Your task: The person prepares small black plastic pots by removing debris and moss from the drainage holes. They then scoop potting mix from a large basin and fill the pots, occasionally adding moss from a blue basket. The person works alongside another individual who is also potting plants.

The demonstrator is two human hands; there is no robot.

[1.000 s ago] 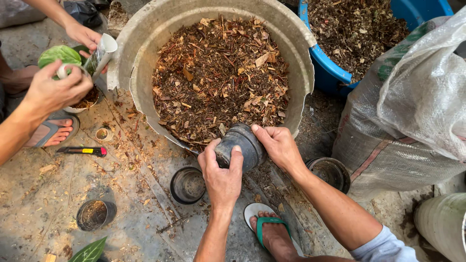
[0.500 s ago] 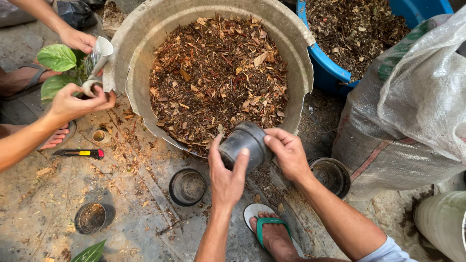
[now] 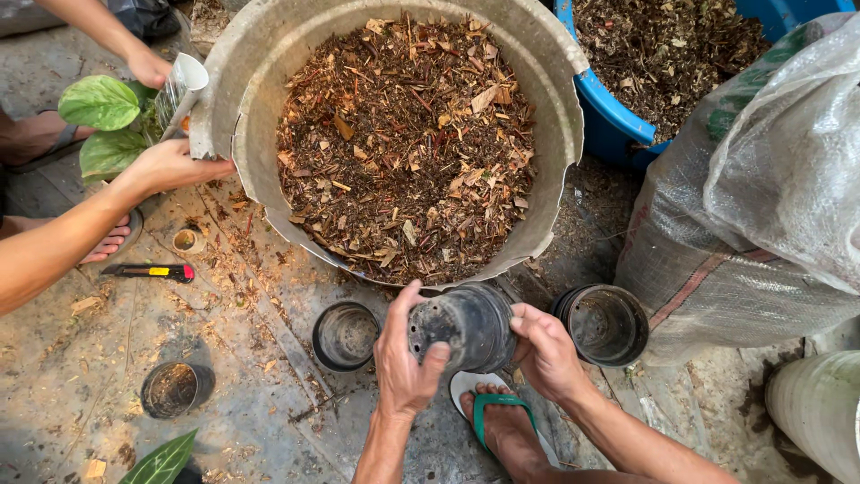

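Nearest, at the bottom edge: a foot in a green-strapped sandal (image 3: 502, 421), toes pointing far, flat on the stained concrete floor (image 3: 81, 358). Just above it, a black plastic pot (image 3: 461, 324) tipped on its side, holed base turned toward the left, held off the ground between both hands. Left hand (image 3: 405, 358) clasped over the base end, thumb lying across the holes, fingers curled round the far side. Right hand (image 3: 542, 350) closed on the rim end, fingertips hooked over the edge. To the left of the held pot, an empty black pot (image 3: 346, 335) standing upright on the floor; to the right, another empty pot (image 3: 602, 323) upright, touching the woven sack (image 3: 717, 278). Further left and near, a small soil-filled pot (image 3: 175, 388), with a green leaf (image 3: 161, 462) at the bottom edge. Midway on the left, a red and black utility knife (image 3: 148, 271) lying flat. Directly beyond the held pot, a large grey tub (image 3: 228, 99) full of brown bark mulch, its near wall just beside the pot's upper side. Far left, another person's hands (image 3: 170, 166) gripping a leafy plant (image 3: 98, 103) and a white pot (image 3: 184, 85) against the tub's dented rim. Far right, a blue tub (image 3: 609, 116) of the same mulch, partly hidden by the sack.
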